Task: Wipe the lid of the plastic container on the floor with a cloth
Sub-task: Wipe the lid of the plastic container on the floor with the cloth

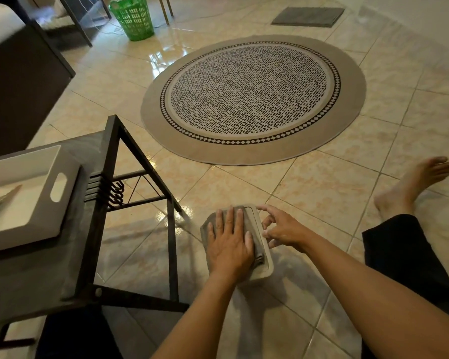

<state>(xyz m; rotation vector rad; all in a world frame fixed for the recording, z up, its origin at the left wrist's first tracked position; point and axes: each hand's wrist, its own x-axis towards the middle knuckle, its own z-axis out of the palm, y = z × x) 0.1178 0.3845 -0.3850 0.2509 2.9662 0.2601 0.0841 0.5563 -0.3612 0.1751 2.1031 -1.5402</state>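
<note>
The lid point(263, 255) lies on the tiled floor point(322, 193) beside a dark tabletop point(36, 275); a grey cloth point(249, 224) covers most of it; the left hand point(230, 242) presses flat, fingers spread, on the cloth; the right hand point(283, 229), its grip loosely wide, touches the lid's right edge.

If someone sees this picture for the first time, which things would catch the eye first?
First the big round patterned rug on the tiled floor in the middle. Next, low in the centre, the left hand pressing a grey cloth flat on the container lid, with the right hand at the lid's edge. A bright green basket stands far back.
</note>
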